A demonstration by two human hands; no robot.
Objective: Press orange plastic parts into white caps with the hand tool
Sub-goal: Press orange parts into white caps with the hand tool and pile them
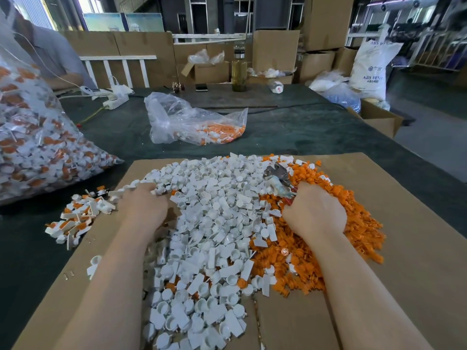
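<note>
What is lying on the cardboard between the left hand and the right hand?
In the head view, the heap of white caps fills the stretch between the left hand and the right hand; no bare cardboard shows there.

Matt white plastic caps (214, 223), glossy orange plastic parts (353, 223), shiny metal hand tool (276, 173), rough brown cardboard sheet (404, 248), crinkled clear plastic bag (177, 117), dark green cloth-covered worktop (303, 127)
</note>
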